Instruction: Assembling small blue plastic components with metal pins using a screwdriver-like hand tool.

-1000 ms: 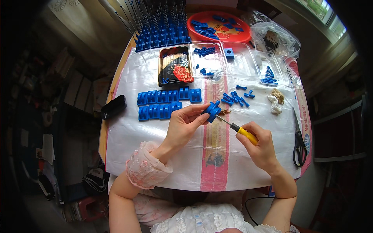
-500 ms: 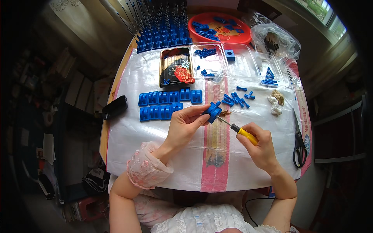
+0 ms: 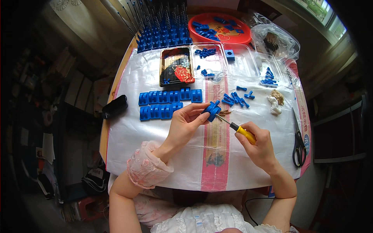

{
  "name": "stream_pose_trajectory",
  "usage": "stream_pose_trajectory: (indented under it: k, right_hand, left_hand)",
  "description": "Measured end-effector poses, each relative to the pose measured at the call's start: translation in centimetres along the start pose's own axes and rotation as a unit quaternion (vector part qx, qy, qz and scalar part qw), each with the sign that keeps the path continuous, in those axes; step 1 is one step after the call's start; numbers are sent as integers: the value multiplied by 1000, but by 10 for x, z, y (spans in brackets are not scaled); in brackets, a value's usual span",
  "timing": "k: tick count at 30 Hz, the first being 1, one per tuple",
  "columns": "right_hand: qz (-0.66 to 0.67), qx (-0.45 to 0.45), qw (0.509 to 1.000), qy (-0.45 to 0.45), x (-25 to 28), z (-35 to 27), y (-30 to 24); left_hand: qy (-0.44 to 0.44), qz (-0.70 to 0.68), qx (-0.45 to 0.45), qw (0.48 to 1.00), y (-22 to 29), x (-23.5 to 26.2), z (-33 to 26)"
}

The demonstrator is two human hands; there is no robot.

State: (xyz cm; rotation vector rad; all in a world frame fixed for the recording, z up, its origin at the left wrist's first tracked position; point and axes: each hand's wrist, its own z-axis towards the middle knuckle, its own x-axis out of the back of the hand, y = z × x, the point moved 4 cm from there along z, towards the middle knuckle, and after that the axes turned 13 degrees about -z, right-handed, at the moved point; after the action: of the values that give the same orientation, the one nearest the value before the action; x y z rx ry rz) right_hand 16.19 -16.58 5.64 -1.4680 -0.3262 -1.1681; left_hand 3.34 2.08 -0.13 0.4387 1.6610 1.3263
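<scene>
My left hand (image 3: 185,125) pinches a small blue plastic block (image 3: 212,110) between thumb and fingers, above the white table cover. My right hand (image 3: 258,145) grips a yellow-handled screwdriver (image 3: 243,132), and its thin metal tip touches the block's right side. Two rows of matching blue blocks (image 3: 167,103) lie just left of the held one. Loose small blue pieces (image 3: 235,99) lie scattered just beyond it.
Black scissors (image 3: 298,139) lie at the right edge. A black tray (image 3: 175,66), clear trays (image 3: 233,58) and a red bowl (image 3: 221,29) with blue parts stand at the back, with rows of spring-topped blue blocks (image 3: 163,33). A black object (image 3: 115,106) sits at the left edge.
</scene>
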Motion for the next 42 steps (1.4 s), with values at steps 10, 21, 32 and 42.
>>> stream_pose_trajectory:
  k: [10,21,32,42]
  right_hand:
    - [-12,8,1000,18,1,-1,2]
    - [642,80,749,-142,23,-17,-17]
    - [834,59,517,-185,65,-78,-43]
    - [773,215,545,-243,59,-71,-35]
  left_hand:
    - [17,-10,13,1000,4,-1,-1]
    - [35,-13,30,999,2,1,0]
    - [60,-5,40,997,-2,-1,1]
    - [69,4,38,997,-2,4,-1]
